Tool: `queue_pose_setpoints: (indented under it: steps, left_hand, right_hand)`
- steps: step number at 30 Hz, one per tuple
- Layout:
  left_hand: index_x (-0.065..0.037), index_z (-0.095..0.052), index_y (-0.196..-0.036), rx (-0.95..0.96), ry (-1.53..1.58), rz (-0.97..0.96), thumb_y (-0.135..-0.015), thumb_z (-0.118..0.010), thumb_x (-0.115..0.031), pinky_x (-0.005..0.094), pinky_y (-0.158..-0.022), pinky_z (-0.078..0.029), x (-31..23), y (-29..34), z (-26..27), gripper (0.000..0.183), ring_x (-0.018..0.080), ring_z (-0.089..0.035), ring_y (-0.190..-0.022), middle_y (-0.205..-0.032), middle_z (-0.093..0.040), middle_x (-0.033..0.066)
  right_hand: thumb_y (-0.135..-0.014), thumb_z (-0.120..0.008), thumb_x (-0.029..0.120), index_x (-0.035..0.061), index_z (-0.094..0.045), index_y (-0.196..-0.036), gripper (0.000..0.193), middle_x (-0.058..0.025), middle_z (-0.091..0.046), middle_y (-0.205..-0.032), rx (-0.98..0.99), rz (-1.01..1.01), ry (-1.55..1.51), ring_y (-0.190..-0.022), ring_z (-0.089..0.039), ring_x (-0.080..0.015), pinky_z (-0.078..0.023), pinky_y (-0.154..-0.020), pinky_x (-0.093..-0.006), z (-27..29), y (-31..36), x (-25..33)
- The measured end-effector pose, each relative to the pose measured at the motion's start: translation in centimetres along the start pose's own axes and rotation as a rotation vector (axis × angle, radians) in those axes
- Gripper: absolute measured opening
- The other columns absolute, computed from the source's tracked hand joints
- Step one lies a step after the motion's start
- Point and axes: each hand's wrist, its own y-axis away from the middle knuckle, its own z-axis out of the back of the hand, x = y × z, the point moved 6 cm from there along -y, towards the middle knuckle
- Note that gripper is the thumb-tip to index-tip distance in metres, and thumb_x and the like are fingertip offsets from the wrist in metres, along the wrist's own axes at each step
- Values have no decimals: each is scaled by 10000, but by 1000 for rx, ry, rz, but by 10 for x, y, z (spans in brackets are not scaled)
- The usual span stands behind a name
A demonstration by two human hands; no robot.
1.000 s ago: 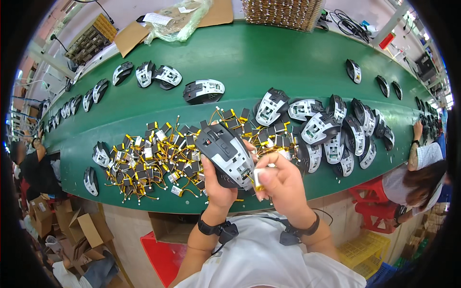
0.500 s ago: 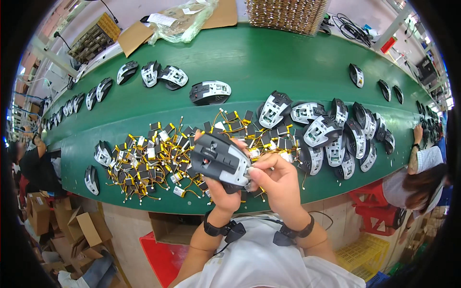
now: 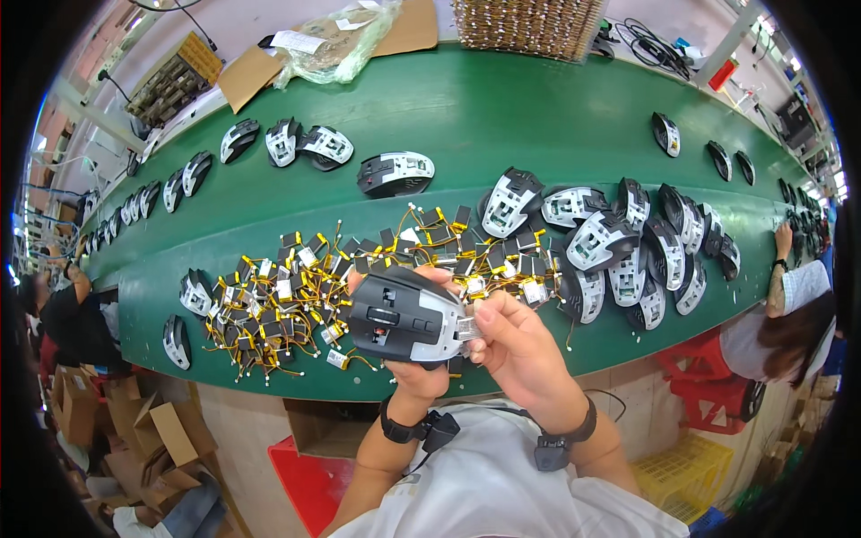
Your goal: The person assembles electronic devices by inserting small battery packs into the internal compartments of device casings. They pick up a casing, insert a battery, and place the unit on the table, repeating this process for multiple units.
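Gripping a black-and-grey mouse shell (image 3: 405, 316) from below, left hand (image 3: 414, 375) closed around its underside, fingers wrapped over the far edge. Right hand (image 3: 520, 350) pinched shut at the shell's right end, thumb and forefinger pressing a small silver-wrapped battery cell (image 3: 466, 327) against the opening there; exact seating hidden by the thumb. Compared with a second ago: shell rotated from nose-up diagonal to lying nearly level across the body, and pulled lower, now over the near edge of the green belt (image 3: 466, 125) rather than above the pile. Right hand moved from a loose hold beside the shell to direct contact with its end. Reads as the cell being fitted, not yet confirmed in. Just beyond the hands, spread along the near half of the belt: pile of loose cells with yellow leads (image 3: 296, 291), thickest toward the left. To the right, touching that pile: stack of open mouse shells (image 3: 619, 242), overlapping. Past mid-belt: single upturned shell (image 3: 395, 173); row of shells (image 3: 269, 143) curving off toward the far left edge. Cardboard and a clear bag (image 3: 336, 45) at the far edge. Another person's hand (image 3: 784, 242) at the belt's right end.
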Motion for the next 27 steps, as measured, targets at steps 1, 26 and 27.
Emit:
queue_pose_setpoints:
  steps: [1,26,27]
  left_hand:
    - [-287,-74,-1555,13,-30,-22,-874,-354,-798,410,-873,-500,-1,-1,0,896,271,-589,-968,-1185,-540,193]
    - [-74,-404,-1347,-105,342,138,-953,-218,-708,354,-835,-485,10,2,3,769,255,-570,-947,-1171,-545,174]
    - [-80,-397,-1361,-87,351,139,-952,-219,-710,355,-836,-485,8,1,2,772,256,-572,-947,-1171,-547,178]
  right_hand:
    - [-963,-630,118,50,-596,-1005,87,-43,-651,-955,-3,-36,-4,-774,-647,-112,-577,-693,-251,1,0,-2]
    - [-916,-647,-9,-49,-564,-1028,145,-112,-592,-1023,44,444,506,-843,-650,-138,-578,-688,-261,-12,13,2]
    - [-913,-656,0,-48,-567,-1025,151,-113,-601,-1020,32,407,551,-849,-654,-137,-580,-691,-260,-12,13,4]
